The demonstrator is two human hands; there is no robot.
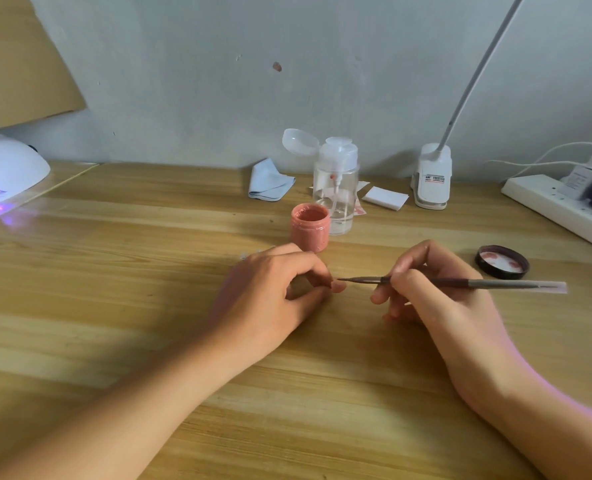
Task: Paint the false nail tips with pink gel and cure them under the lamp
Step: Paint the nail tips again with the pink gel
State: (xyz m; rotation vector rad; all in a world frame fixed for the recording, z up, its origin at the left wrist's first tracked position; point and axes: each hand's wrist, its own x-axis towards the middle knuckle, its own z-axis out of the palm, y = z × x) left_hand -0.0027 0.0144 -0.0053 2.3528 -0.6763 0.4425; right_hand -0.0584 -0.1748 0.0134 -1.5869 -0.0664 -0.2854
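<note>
My left hand [273, 289] rests on the wooden table and pinches a small false nail tip [338, 288], pink in colour, between thumb and forefinger. My right hand [436, 292] grips a thin brush [478, 283] like a pen. Its fine point lies right at the nail tip. An open jar of pink gel [310, 232] stands just behind my left hand. The white curing lamp [7, 168] sits at the far left, glowing violet inside.
The jar's black lid [502, 262] lies upside down to the right. A clear pump bottle [336, 188], a blue cloth [270, 181], white pads [384, 197] and a clip lamp base [432, 180] stand along the wall. A power strip [561, 206] lies far right.
</note>
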